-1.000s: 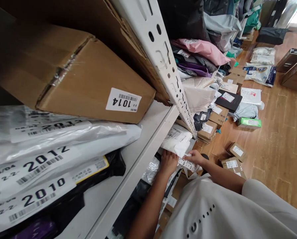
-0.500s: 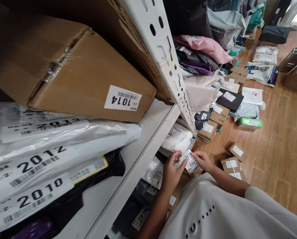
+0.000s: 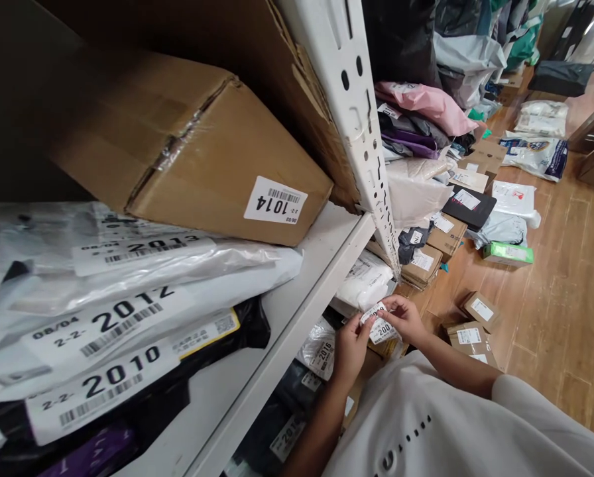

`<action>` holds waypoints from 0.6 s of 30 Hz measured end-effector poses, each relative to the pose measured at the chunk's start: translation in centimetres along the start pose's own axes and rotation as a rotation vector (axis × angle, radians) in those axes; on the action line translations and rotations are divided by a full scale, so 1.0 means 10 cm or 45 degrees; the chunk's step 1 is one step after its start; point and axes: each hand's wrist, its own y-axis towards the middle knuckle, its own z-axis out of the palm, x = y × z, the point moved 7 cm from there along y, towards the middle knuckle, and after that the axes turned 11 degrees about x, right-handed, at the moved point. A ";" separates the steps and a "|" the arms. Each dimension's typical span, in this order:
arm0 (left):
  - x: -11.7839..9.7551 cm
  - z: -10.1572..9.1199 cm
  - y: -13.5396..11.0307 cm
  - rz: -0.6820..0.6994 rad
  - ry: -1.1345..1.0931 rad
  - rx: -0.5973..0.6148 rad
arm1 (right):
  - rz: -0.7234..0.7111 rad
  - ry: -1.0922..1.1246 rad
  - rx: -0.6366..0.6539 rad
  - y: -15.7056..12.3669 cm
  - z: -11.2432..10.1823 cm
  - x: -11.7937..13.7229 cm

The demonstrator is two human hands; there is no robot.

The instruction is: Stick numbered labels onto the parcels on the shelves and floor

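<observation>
Low beside the shelf, both hands are on white number labels [image 3: 382, 331], printed with barcodes and numbers such as 200-something. My left hand [image 3: 351, 344] pinches their left edge between thumb and fingers. My right hand [image 3: 401, 317] grips the upper right part, its fingers covering some of the print. Just behind the labels lies a white plastic parcel [image 3: 364, 281] on the lower level. Left of my left hand is a clear-wrapped parcel [image 3: 318, 348] with a 2016 label.
A cardboard box [image 3: 227, 165] labelled 1014 sits on parcels marked 2013, 2012 and 2010 on the white shelf [image 3: 282, 318]. The perforated post [image 3: 364, 126] rises at its corner. Bags and boxes line the wooden floor [image 3: 550, 291], with small cartons [image 3: 471, 334] by my right arm.
My left hand has closed in from an open-fingered pose to pinch the labels. My right hand has shifted over their top part. The view has swung slightly left.
</observation>
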 end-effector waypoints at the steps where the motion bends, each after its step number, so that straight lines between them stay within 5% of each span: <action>1: 0.00 0.00 -0.01 0.003 0.019 -0.021 | 0.003 0.028 -0.002 0.01 0.00 0.00; 12: 0.02 0.02 0.01 -0.147 -0.070 0.064 | -0.020 -0.004 -0.078 0.39 0.10 0.12; 15: 0.02 -0.04 -0.07 -0.167 0.168 0.185 | -0.002 0.009 -0.165 0.57 0.07 0.02; 18: -0.02 -0.07 -0.23 -0.011 0.457 0.317 | 0.051 -0.159 -0.080 0.73 0.04 -0.08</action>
